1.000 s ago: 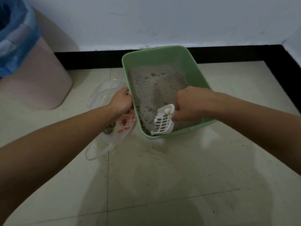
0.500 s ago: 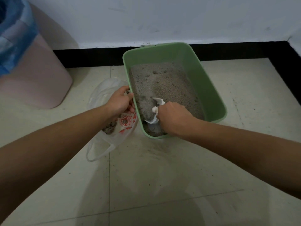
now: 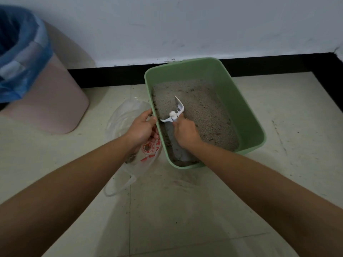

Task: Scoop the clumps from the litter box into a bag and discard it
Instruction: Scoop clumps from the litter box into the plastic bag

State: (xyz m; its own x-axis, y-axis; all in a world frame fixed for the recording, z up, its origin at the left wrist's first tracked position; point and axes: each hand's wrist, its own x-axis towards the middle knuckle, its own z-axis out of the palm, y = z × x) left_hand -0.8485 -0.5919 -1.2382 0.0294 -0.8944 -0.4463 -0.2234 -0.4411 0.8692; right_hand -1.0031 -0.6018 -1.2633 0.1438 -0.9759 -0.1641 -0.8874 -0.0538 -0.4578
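Right fingers: closed round the scoop [image 3: 174, 115] handle; your right hand [image 3: 185, 134] held it low in the litter [image 3: 207, 112].
Scoop axis: pointed away from you along the left wall of the box [image 3: 246, 115], blade farthest.
Left fingers: your left hand [image 3: 143, 128] pinched the mouth of the bag [image 3: 128, 115] at the box rim.
Bag position: left of the scoop, just beside the box, across that wall; your left hand was nearer.
Bag contents: clumps [image 3: 130, 157] lay inside.
Next move: likely a swing left over the rim.
Surroundings: bin [image 3: 52, 101] stood well apart, far left.
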